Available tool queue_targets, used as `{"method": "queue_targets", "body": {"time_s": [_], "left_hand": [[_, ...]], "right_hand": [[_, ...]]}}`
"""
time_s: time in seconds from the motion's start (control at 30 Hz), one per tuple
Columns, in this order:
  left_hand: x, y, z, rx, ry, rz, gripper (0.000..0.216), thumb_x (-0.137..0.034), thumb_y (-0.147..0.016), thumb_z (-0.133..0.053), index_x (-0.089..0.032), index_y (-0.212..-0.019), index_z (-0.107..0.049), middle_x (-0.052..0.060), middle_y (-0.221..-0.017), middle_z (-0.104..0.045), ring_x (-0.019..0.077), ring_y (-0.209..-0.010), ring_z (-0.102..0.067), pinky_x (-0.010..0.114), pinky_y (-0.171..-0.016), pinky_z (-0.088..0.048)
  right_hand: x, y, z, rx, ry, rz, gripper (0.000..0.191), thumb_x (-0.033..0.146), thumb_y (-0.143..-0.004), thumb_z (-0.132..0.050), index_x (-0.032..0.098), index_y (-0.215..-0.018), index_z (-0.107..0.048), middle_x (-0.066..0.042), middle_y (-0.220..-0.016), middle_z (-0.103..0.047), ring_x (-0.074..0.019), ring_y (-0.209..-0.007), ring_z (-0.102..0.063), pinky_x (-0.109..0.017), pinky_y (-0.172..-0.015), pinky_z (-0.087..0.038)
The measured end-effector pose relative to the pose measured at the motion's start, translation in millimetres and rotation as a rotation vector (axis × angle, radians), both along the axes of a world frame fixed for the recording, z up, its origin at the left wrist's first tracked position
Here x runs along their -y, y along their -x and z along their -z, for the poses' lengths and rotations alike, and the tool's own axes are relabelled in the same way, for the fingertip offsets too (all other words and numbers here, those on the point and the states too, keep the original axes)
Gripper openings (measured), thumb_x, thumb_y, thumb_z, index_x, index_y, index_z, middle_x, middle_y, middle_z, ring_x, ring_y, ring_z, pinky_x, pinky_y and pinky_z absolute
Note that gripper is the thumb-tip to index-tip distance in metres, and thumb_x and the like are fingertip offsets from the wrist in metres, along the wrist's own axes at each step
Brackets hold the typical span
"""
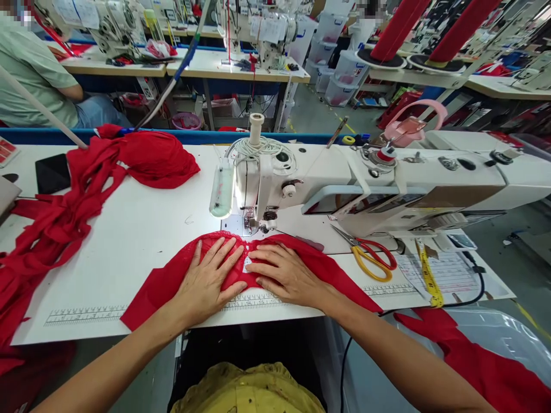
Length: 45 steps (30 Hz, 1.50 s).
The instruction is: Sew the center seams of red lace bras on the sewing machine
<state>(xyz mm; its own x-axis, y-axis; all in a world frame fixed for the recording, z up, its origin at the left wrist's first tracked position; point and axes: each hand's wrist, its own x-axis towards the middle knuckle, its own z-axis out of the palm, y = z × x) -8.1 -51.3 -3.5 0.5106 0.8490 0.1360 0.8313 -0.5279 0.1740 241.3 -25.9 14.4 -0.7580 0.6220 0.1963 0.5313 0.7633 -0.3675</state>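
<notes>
Head view: your left hand (209, 280) and right hand (287, 274) lie flat, fingers spread, pressing the cloth (159, 287) at lower centre without clenching it. It looks light, limp and partly sheer, likely to pucker; take it under flat fingers either side of its middle. At lower right, red pieces (486, 361) lie in or over a clear bin (495, 322); boxes (340, 92) at upper centre-right hide their contents.

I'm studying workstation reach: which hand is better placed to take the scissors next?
Probably the right hand: it lies on the red fabric nearer the scissors, while the left hand lies farther off.
</notes>
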Motion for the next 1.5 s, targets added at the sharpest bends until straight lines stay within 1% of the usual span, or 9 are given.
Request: {"method": "queue_targets", "body": {"time_s": [0.33,0.43,0.57,0.63,0.73,0.87,1.13,1.27,1.5], "left_hand": [[2,3,-5.4,0.019,0.035,-0.03,0.069,-0.059,-0.098,-0.043,-0.028,-0.157,-0.025,0.008,-0.162,-0.033,0.0327,-0.15,-0.026,0.069,-0.118,-0.013],[4,2,-7.2,-0.019,0.023,-0.016,0.061,-0.055,-0.1,-0.041,-0.031,-0.155,-0.031,0.009,-0.162,-0.034,0.035,-0.15,-0.025,0.073,-0.116,-0.014],[9,-1,-7.5,-0.086,-0.032,-0.106,0.047,-0.046,-0.102,-0.041,-0.038,-0.149,-0.043,0.01,-0.16,-0.037,0.0425,-0.147,-0.028,0.08,-0.109,-0.014],[9,0,-7.3,-0.107,-0.043,-0.124,0.049,-0.047,-0.099,-0.046,-0.04,-0.148,-0.043,0.01,-0.16,-0.037,0.0451,-0.145,-0.03,0.081,-0.108,-0.015],[5,5,-7.3,-0.126,-0.053,-0.081,0.054,-0.051,-0.096,-0.051,-0.043,-0.149,-0.041,0.008,-0.16,-0.037,0.0453,-0.145,-0.031,0.082,-0.108,-0.015],[1,11,-6.6,-0.134,-0.066,-0.048,0.055,-0.052,-0.096,-0.05,-0.042,-0.15,-0.039,0.008,-0.161,-0.036,0.0449,-0.145,-0.031,0.082,-0.107,-0.017],[0,11,-4.5,-0.129,-0.091,-0.042,0.056,-0.053,-0.096,-0.049,-0.04,-0.15,-0.04,0.009,-0.159,-0.038,0.0447,-0.144,-0.033,0.081,-0.107,-0.018],[1,11,-4.0,-0.128,-0.093,-0.04,0.058,-0.054,-0.095,-0.051,-0.039,-0.15,-0.041,0.009,-0.159,-0.039,0.0445,-0.144,-0.033,0.08,-0.108,-0.017],[0,11,-4.2,-0.122,-0.087,-0.038,0.059,-0.055,-0.095,-0.05,-0.039,-0.151,-0.039,0.009,-0.16,-0.037,0.0437,-0.145,-0.031,0.079,-0.109,-0.018]], "right_hand": [[5,3,1.0,0.06,-0.059,-0.002,0.035,0.026,-0.099,-0.05,0.03,-0.132,-0.061,-0.007,-0.141,-0.055,-0.0271,-0.133,-0.043,-0.048,-0.104,-0.039],[5,3,-0.3,0.055,-0.052,0.007,0.034,0.027,-0.099,-0.051,0.03,-0.131,-0.062,-0.007,-0.142,-0.055,-0.0274,-0.134,-0.042,-0.046,-0.101,-0.041],[3,1,-0.6,-0.004,0.011,0.019,0.032,0.03,-0.102,-0.048,0.027,-0.131,-0.061,-0.007,-0.141,-0.057,-0.0251,-0.134,-0.044,-0.041,-0.094,-0.047],[2,0,0.5,-0.018,0.038,0.034,0.032,0.031,-0.103,-0.046,0.026,-0.131,-0.06,-0.006,-0.14,-0.058,-0.0244,-0.134,-0.045,-0.04,-0.093,-0.049],[0,-2,3.1,-0.031,0.073,0.064,0.038,0.035,-0.1,-0.053,0.025,-0.136,-0.056,-0.008,-0.142,-0.057,-0.0253,-0.134,-0.047,-0.043,-0.097,-0.05],[1,-4,5.5,-0.05,0.093,0.115,0.053,0.038,-0.096,-0.059,0.022,-0.145,-0.048,-0.009,-0.146,-0.053,-0.0269,-0.135,-0.046,-0.048,-0.109,-0.043],[1,-3,2.0,-0.018,0.123,0.124,0.054,0.038,-0.096,-0.058,0.022,-0.146,-0.047,-0.008,-0.149,-0.051,-0.0272,-0.135,-0.046,-0.048,-0.109,-0.043],[1,-3,1.3,0.008,0.135,0.139,0.054,0.039,-0.096,-0.058,0.023,-0.146,-0.047,-0.008,-0.149,-0.051,-0.0279,-0.135,-0.046,-0.048,-0.105,-0.046],[1,-3,4.9,0.011,0.106,0.129,0.055,0.038,-0.096,-0.058,0.024,-0.148,-0.045,-0.009,-0.148,-0.052,-0.0275,-0.135,-0.046,-0.048,-0.107,-0.045]]}}
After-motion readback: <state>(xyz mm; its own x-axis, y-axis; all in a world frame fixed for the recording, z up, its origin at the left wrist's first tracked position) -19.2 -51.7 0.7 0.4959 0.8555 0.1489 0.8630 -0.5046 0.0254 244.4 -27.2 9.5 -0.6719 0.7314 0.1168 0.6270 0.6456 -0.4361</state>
